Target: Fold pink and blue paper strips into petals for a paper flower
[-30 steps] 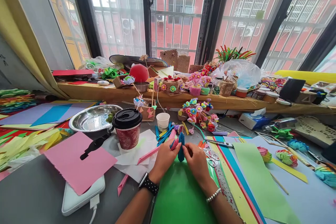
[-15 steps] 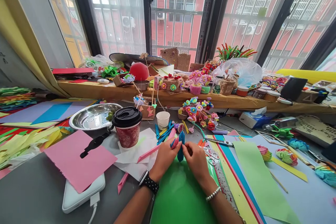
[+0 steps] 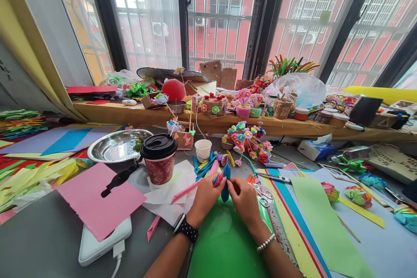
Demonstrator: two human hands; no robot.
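My left hand (image 3: 206, 194) and my right hand (image 3: 245, 197) meet over a green sheet (image 3: 224, 243) at the table's near edge. Between their pinched fingers stands a folded blue paper piece (image 3: 225, 181). My left fingers also hold a small fan of pink and red folded paper (image 3: 217, 179) next to it. A black watch (image 3: 185, 227) is on my left wrist and a bead bracelet (image 3: 266, 242) on my right. Scissors (image 3: 262, 193) lie just right of my right hand.
A lidded coffee cup (image 3: 159, 158) and a steel bowl (image 3: 115, 145) stand to the left, with a pink sheet (image 3: 99, 197) over a white power bank (image 3: 104, 243). Coloured paper strips (image 3: 312, 221) lie to the right. Paper flowers (image 3: 247, 139) and craft clutter crowd the wooden sill (image 3: 228, 124).
Both hands stay on the folded paper, with only slight finger shifts. The view has moved a little.
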